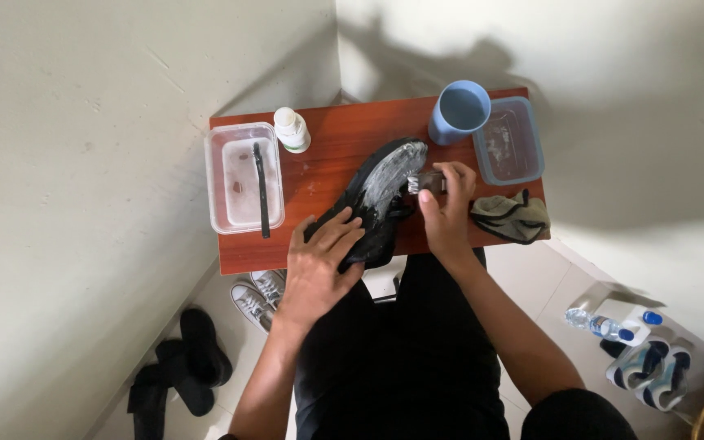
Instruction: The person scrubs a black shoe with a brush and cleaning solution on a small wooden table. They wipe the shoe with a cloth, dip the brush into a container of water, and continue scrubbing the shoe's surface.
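The left hand (319, 261) lies flat on the heel end of a black rubber shoe (376, 200), fingers (344, 228) spread and pressing it down rather than closing around it. The shoe rests sole up on the reddish-brown wooden bench (336, 138), and its front part is covered with white foam. The right hand (446, 212) has its fingers closed around a small brush (425, 182) with pale bristles, which touch the foamy sole just beyond the fingertips.

To my judgement the step in hand is scrubbing the sole. Continuing it calls for a steady press from the left hand, so that the shoe does not slide, and short strokes toward the part that is not yet foamy.

Beyond the right fingers stand a light blue plastic cup (459, 110) and a clear plastic box with blue rim (508, 140). Just beside the right wrist lies a crumpled olive cloth (511, 216). Beyond the left fingers is a clear rectangular plastic tray (242, 175) with a thin dark tool inside, and near it a small white bottle (291, 130).

The bench stands in a corner of plain pale walls. On the tiled floor are grey sneakers (258, 293), black shoes (181, 367), a water bottle (600, 326) and sandals (649, 371).
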